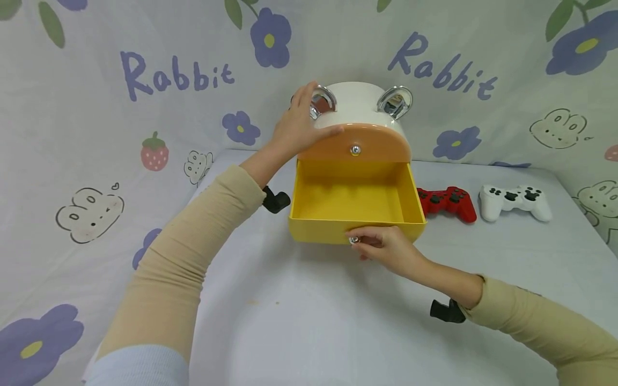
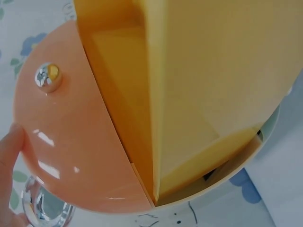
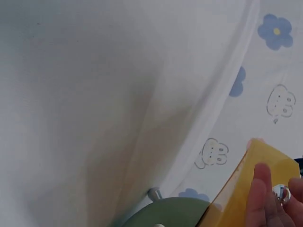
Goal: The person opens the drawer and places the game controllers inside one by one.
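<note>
A small cabinet with a white rounded top and silver ear shapes stands on the table. Its orange upper drawer front is closed, with a silver knob on it. Below, a yellow drawer is pulled out and nothing lies in it. My left hand rests on the cabinet's upper left side by the left ear, fingers extended, thumb against the orange front. My right hand pinches the yellow drawer's silver knob between thumb and fingers; the right wrist view shows the knob too.
A red game controller lies right of the cabinet, partly behind the drawer. Farther right is a white game controller. Patterned cloth hangs behind the white-covered table.
</note>
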The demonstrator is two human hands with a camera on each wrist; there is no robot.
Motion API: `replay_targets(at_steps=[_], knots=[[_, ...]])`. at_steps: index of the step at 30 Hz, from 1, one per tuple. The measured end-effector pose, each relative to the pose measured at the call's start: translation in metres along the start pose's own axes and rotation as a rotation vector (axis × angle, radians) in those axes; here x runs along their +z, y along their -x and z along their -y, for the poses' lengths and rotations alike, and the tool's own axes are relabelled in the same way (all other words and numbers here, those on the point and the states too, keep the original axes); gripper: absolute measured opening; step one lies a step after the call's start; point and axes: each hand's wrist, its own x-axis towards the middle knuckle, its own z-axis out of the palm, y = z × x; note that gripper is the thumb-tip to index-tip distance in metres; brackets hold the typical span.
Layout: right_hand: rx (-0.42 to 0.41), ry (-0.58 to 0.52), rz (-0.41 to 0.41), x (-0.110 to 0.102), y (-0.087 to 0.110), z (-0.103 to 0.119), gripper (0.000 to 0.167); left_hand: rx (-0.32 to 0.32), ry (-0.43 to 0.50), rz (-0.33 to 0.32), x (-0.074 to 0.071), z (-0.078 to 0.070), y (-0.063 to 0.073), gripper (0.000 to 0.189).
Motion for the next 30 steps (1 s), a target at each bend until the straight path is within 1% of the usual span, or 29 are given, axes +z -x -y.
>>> replay_targets(at_steps=[5,9,12,15,18,21,22,25,27,30], knots=[[0.030,0.019,0.075,-0.011,0.001,0.006,0.031,0.005,-0.002,-0.003,0.000,0.000,0.000,0.103],[0.072,0.020,0.087,-0.027,0.004,0.018,0.031,0.004,0.000,-0.003,0.000,0.000,0.001,0.103],[0.077,0.030,0.052,-0.041,0.007,0.029,0.033,0.007,-0.002,-0.005,0.000,0.000,0.001,0.103],[0.068,0.060,-0.004,-0.056,0.008,0.037,0.036,0.009,0.000,-0.006,0.000,0.000,0.001,0.103],[0.065,0.114,-0.044,-0.072,0.009,0.042,0.039,0.010,0.006,-0.005,0.000,0.001,0.001,0.103],[0.128,0.189,-0.075,-0.091,0.008,0.043,0.043,0.012,0.007,-0.002,0.000,0.001,0.001,0.103],[0.144,0.225,-0.088,-0.098,0.008,0.042,0.045,0.013,0.008,-0.001,0.000,0.001,0.001,0.103],[0.226,0.308,-0.146,-0.119,0.006,0.036,0.050,0.013,0.007,0.000,0.000,0.001,0.001,0.103],[0.253,0.351,-0.189,-0.133,0.005,0.029,0.052,0.013,0.006,0.000,0.000,0.001,0.001,0.102],[0.286,0.359,-0.223,-0.150,0.002,0.015,0.056,0.014,0.004,0.000,0.000,0.000,0.001,0.103]])
